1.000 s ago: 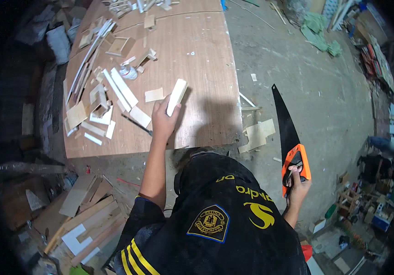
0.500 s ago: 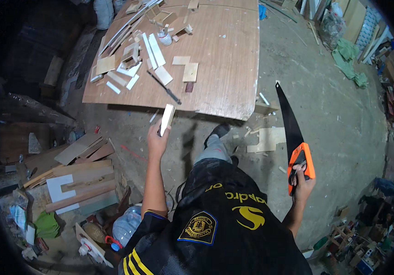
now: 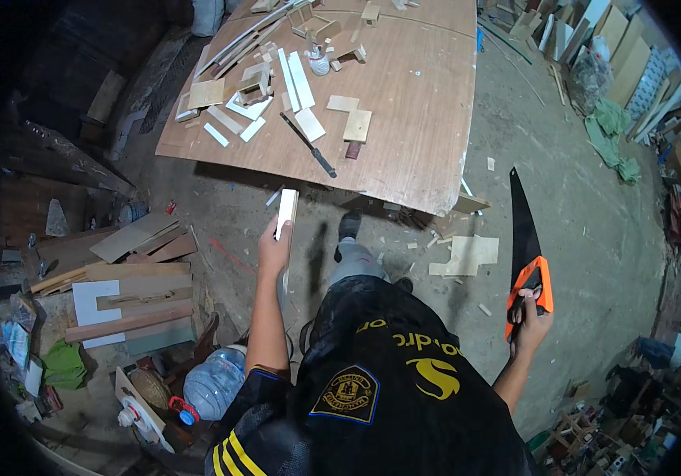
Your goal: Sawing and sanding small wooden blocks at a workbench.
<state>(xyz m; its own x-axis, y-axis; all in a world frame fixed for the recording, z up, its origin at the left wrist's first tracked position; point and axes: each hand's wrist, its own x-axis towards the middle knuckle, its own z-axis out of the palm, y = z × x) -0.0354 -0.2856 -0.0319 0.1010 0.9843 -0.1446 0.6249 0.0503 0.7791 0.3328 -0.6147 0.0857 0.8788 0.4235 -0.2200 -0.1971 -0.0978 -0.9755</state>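
- Left hand (image 3: 275,249), just left of the frame's centre: closed around the lower end of a pale wood strip (image 3: 287,208), which points upward.
- Right hand (image 3: 532,319), right of the frame: clamped on the orange-and-black handle (image 3: 546,297) of a saw (image 3: 522,230), blade upward.
- Both hands are well apart, below the table (image 3: 420,119) at upper centre.

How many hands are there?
2. The left hand, in front of the table, holds a pale wooden piece; the right hand, further right, grips an orange-handled saw.
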